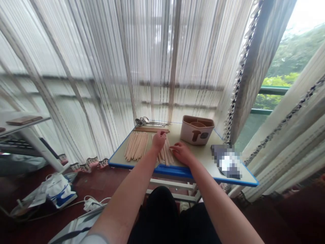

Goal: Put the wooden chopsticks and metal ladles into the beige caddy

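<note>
My left hand is over the upper part of a loose group of pale wooden chopsticks. Its fingers are curled into a pinch at the upper end of a chopstick, though the fingertips show only in part. Lying beside the group's right edge, my right hand has its fingers stretched out, with the tips close to the outermost sticks. To the left lies a wider, neat row of pale chopsticks. Behind that row are several darker brown chopsticks.
Metal ladles and slotted spoons lie along the far edge of the blue-edged table. A divided utensil holder stands at the back right. A dark, blurred-out item lies at the right. Sheer curtains hang close behind.
</note>
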Available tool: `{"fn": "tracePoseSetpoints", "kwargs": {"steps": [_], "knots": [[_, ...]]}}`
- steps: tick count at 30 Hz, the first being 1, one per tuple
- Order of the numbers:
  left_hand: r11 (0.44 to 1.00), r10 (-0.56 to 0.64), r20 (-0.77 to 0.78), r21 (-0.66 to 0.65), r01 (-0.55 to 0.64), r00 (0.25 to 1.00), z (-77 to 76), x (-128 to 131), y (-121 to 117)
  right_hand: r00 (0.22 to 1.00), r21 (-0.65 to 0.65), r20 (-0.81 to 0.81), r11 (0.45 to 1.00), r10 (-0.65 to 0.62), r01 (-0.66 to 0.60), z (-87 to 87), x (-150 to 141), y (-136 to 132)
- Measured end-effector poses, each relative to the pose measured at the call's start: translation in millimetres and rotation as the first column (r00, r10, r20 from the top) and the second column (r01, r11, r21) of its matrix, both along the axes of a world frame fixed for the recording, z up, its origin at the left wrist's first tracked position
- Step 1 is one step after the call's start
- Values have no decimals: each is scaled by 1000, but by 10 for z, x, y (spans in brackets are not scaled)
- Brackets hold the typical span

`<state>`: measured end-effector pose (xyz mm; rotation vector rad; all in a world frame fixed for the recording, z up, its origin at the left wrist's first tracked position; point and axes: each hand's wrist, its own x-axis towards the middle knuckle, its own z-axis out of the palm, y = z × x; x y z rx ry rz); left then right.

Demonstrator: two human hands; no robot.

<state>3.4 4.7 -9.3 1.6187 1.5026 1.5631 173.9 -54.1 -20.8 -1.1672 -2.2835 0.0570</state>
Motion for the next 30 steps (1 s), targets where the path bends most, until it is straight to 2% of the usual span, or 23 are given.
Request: {"fn": "tracePoseSetpoints", "kwargs": {"steps": [5,10,17,24,30], "knots": [[1000,-7,-31,17,8,999,-5,10,6,1000,-31,-22,1000,-7,7,43,-1,-27],[999,-34,-38,4,34,999,-2,18,-18,991,-61,-74,992,-115,110,64,14,-29],[992,-129,-95,-25,128,987,-15,49,-35,971,-68,5,968,-241,241,57,25,16],[968,-219,62,-110,225,974,-9,85,-62,895,-117,18,888,-446,445,54,61,39],[944,-276,221,-121,307,935,13,116,-65,863,-120,19,856,-505,503,38,97,13]]}}
